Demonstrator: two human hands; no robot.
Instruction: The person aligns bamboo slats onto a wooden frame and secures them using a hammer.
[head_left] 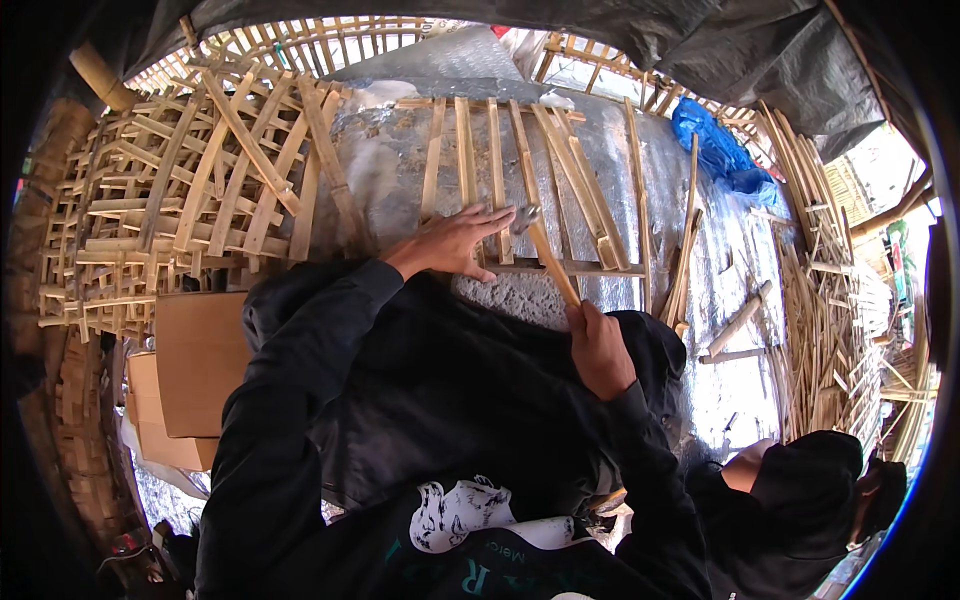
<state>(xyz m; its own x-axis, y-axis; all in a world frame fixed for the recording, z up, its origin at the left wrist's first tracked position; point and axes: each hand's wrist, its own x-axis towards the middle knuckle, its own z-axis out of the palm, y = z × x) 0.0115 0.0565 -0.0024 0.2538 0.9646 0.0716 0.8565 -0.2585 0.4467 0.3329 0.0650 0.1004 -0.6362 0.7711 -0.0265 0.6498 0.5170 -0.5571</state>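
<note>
My right hand [600,350] is closed round the wooden handle of a hammer [552,262]. The hammer's metal head rests over, or just above, the near end of a bamboo slat. Beside the head, my left hand [458,243] lies with fingers stretched across the slats and thumb apart. Under both is a bamboo frame [496,170] of several upright slats over a far and a near crosspiece. A rough grey block [515,298] sits below its near edge. Whether the left fingertips steady a nail cannot be seen.
Woven bamboo panels [150,190] are stacked at the left, above cardboard boxes [200,365]. Loose strips [825,340] pile up at the right, near a blue plastic sheet [725,150] and a short bamboo piece [738,322]. Someone in dark clothing [810,490] is at lower right.
</note>
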